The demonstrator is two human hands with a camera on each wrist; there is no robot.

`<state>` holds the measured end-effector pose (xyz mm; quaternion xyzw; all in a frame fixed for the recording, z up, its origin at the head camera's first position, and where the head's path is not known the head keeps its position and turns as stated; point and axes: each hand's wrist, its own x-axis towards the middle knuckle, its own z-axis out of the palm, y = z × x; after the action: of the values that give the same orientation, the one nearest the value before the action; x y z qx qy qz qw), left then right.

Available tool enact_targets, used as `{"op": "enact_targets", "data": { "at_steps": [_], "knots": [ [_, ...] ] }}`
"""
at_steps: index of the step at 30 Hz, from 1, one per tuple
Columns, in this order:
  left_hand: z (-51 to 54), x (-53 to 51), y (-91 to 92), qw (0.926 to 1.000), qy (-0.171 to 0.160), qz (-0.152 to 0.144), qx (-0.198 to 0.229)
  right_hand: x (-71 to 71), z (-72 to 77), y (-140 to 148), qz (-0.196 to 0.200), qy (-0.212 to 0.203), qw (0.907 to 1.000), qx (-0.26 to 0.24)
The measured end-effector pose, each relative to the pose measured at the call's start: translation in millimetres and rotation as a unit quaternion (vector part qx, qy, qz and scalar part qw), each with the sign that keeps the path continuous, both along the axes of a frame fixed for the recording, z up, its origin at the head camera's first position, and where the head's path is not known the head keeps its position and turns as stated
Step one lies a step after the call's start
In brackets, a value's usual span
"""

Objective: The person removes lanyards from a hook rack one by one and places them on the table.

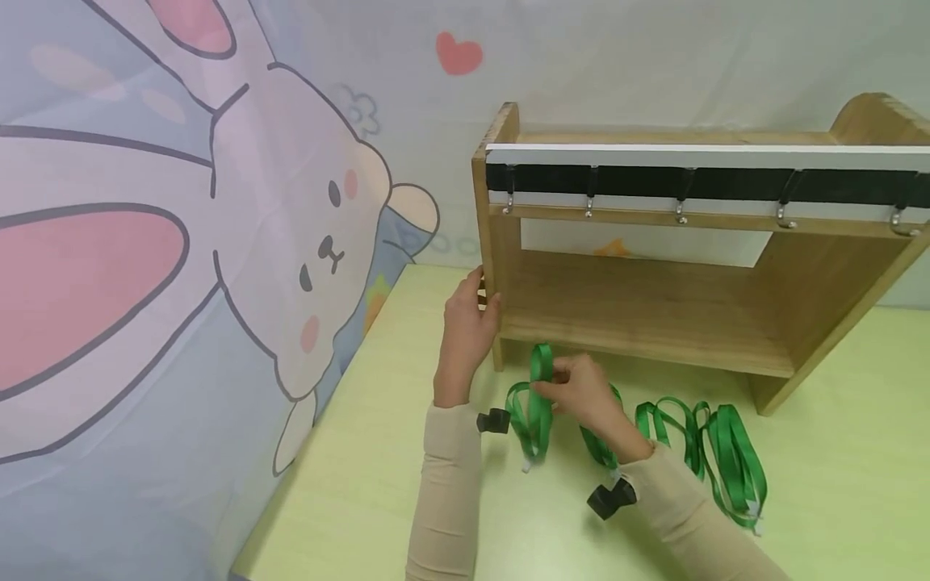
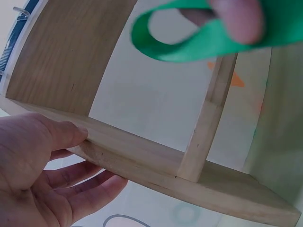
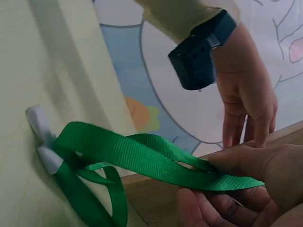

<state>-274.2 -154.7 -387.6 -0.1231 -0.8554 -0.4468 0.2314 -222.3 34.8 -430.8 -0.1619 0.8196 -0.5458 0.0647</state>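
My left hand [image 1: 467, 335] grips the left side panel of a small wooden shelf [image 1: 639, 298]. In the left wrist view its thumb lies on the panel's edge, with the fingers round the outer side. My right hand [image 1: 587, 393] pinches a green lanyard [image 1: 538, 411] between thumb and fingers, just in front of the shelf's left end. The lanyard's upper loop stands raised, while its white end piece [image 3: 49, 160] hangs at the lower end near the table. Part of another green lanyard [image 1: 597, 446] is hidden behind my right hand and wrist.
More green lanyards [image 1: 737, 460] lie on the pale table [image 1: 363, 492] to the right. Several metal hooks [image 1: 589, 203] hang from a black-and-white strip [image 1: 639, 181] along the shelf's upper front. A cloth with a cartoon rabbit [image 1: 305, 218] covers the wall behind and left.
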Motion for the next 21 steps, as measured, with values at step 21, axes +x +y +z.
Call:
{"op": "enact_targets", "data": {
  "at_steps": [21],
  "knots": [
    [-2.1, -1.4, -0.4, 1.0, 0.006, 0.003, -0.002, -2.4, -40.6, -16.1, -0.047, 0.088, 0.9785, 0.181]
  ]
}}
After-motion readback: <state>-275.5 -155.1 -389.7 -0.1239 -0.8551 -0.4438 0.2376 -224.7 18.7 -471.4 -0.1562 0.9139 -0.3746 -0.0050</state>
